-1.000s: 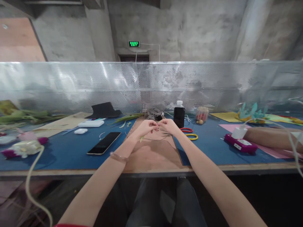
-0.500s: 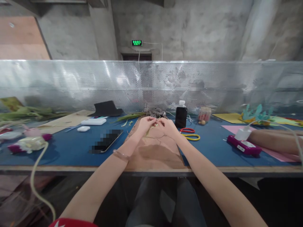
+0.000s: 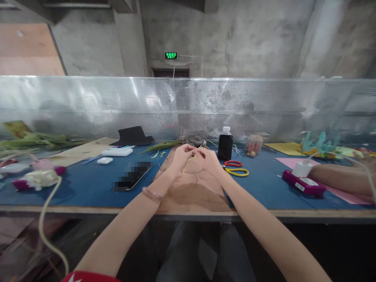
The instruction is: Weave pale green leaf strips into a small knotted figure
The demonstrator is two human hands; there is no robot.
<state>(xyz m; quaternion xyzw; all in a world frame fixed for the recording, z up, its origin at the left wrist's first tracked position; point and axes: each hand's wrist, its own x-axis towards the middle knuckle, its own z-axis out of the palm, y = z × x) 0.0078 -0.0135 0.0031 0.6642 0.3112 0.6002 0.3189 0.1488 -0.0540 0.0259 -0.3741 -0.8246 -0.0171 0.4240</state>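
Head view: red sleeve (image 3: 91, 276) cut off at bottom. Phone (image 3: 133, 176) smudged into blocks. Scissors (image 3: 237, 172), blades hidden behind right arm (image 3: 249, 201). Left hand (image 3: 182, 156) and right hand (image 3: 208, 158) almost touching, fingertips pinching thin pale strip (image 3: 192, 158) above brown board (image 3: 190, 201); strip mostly covered. Behind, grey tangle (image 3: 192, 140) partly hidden, hard to make out.

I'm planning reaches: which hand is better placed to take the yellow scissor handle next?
Probably the right hand: the yellow scissor handle lies just to the right of its wrist. The left hand is farther, with the right between.
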